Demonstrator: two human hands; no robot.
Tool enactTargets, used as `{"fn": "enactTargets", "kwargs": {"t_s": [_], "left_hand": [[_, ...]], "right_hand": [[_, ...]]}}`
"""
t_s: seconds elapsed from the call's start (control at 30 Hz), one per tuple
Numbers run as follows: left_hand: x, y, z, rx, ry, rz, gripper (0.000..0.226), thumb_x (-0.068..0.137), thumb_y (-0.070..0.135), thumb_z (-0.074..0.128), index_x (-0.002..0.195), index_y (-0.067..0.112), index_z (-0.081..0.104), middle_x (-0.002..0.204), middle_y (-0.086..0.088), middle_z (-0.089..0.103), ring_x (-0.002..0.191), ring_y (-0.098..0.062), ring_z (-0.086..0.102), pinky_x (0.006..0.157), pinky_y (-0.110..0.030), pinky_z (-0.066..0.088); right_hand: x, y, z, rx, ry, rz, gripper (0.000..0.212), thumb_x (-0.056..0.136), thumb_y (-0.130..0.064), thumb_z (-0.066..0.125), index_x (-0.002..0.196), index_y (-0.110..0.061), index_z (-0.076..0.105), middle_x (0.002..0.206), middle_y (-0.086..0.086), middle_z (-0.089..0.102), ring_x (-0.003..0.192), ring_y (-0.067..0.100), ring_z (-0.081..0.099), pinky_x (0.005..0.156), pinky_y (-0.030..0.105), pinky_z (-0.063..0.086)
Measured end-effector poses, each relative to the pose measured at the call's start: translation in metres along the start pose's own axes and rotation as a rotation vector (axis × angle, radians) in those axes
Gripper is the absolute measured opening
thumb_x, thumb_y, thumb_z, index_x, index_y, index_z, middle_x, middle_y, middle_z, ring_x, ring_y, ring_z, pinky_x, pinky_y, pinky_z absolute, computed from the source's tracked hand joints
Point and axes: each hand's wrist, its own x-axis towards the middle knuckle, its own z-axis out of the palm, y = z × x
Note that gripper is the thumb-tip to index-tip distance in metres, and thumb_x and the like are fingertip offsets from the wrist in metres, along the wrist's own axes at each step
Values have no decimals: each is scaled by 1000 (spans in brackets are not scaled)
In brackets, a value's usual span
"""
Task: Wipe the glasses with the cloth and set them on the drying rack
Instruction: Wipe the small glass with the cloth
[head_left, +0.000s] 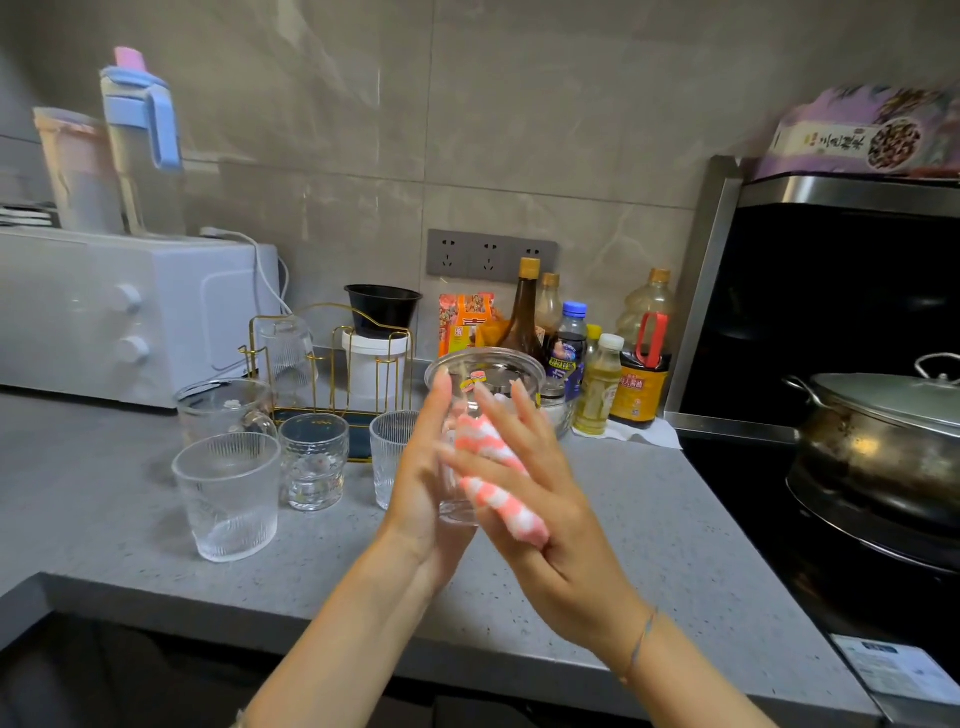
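Grey speckled stone runs along the tiled wall, and on this surface (623, 519) we see the gold wire drying rack (332, 338) with one ribbed glass (285, 348) upside down on a peg. Four more glasses stand in front of it: a handled mug (223, 410), a wide tumbler (226, 496), a patterned glass (313, 460) and a ribbed tumbler (387, 457) partly hidden behind our left hand (421, 478).

We hold the stickered glass (485, 374) in the air above the surface, sandwiched between both hands. The left hand lies flat on one side with its fingers straight. The right hand (535, 483) presses the pink-and-white cloth (496, 499) against the other side, its fingers also straight.

Only that pressure carries the glass, since no finger curls round it. If the cloth slides or one palm eases, we judge the glass could drop onto the stone or the ribbed tumbler just below. Reaching for the rack means passing over the crowded glasses, where a sleeve or wrist could tip one. The sauce bottles (597, 364) stand close behind too.
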Motion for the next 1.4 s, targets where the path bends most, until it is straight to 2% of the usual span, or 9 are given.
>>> {"fn": "enactTargets", "kwargs": {"t_s": [0.1,0.33,0.53,0.63,0.87,0.97,1.1,1.23,1.4], "left_hand": [[0,-4,-3,49,-5,-28,72,81,64,51,128,11,61,121,-15,67,113,-27,65,103,-42,44],[0,-4,0,97,-95,-68,60,87,59,46,124,16,66,122,-16,67,114,-29,63,101,-46,44],[-5,-8,1,143,-109,-114,61,89,61,42,125,16,65,124,-15,66,115,-30,63,102,-46,44],[-6,-8,-1,196,-115,-96,62,88,64,41,124,20,66,121,-13,68,110,-27,65,93,-42,48],[-8,-8,5,163,-42,55,47,86,56,48,116,27,70,116,-7,71,108,-22,67,101,-46,45],[-5,-6,5,73,-15,14,56,85,61,51,112,16,73,115,-13,70,107,-26,68,102,-45,44],[-1,-6,6,28,21,-38,83,71,71,66,132,16,56,104,-13,72,95,-27,71,86,-39,54],[-1,-8,8,75,-94,-38,58,82,61,45,92,15,79,104,-11,74,97,-21,71,90,-36,52],[-6,-4,7,136,-119,-32,53,89,57,41,121,23,66,118,-11,69,109,-25,67,94,-46,48]], "right_hand": [[-4,2,0,-101,-17,-46,36,97,-29,45,129,-19,58,155,3,30,148,24,13,119,46,12],[14,4,-18,-147,50,1,43,100,-41,31,124,-24,62,156,-9,24,149,19,5,120,34,-1],[29,9,-37,-111,127,74,35,99,-33,37,128,-31,56,157,-10,22,148,13,2,118,55,8],[27,8,-33,-102,119,93,38,99,-36,35,131,-30,54,158,-12,20,148,10,2,119,53,9],[10,-1,-16,-114,67,23,45,100,-39,31,140,-22,44,159,-5,19,149,19,5,120,48,4],[-6,-6,-7,-107,20,-34,43,101,-35,33,137,-20,48,158,-3,24,148,23,10,120,44,7],[-14,-6,-5,-228,-14,-125,39,99,-31,37,134,-21,52,155,0,29,147,26,17,120,42,10],[-4,-4,-16,-238,-5,-97,41,102,-34,31,131,-20,56,153,4,33,147,25,16,119,44,12],[14,-2,-30,-201,69,-40,42,101,-36,31,129,-21,58,156,-3,26,149,20,7,120,38,3]]}}
